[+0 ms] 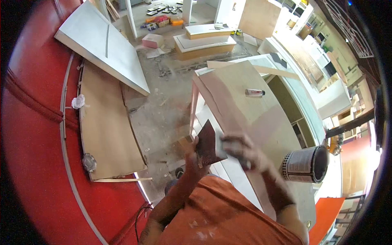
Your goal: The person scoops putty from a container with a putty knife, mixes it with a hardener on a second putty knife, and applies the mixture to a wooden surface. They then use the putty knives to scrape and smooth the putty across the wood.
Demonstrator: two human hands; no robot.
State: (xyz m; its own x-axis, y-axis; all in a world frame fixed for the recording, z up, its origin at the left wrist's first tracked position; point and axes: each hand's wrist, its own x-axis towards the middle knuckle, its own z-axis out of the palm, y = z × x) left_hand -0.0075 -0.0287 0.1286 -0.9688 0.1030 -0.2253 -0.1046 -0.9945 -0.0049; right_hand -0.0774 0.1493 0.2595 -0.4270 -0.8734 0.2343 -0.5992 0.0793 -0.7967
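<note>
now two hands: left hand [192, 148] and right hand [239, 148] both grip one sandpaper sheet [207, 143]; one can [305, 164] nearby.

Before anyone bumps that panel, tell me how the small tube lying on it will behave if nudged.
The tube lies on its side on the tilted-looking wooden panel, so it would probably roll rather than slide. It looks small and slim, so likely light and easy to knock away. Nothing beside it blocks it, so it might travel off the panel's edge.

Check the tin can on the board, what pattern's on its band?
Black-and-white checkered band around the tin can, clearest in the head view.
</note>
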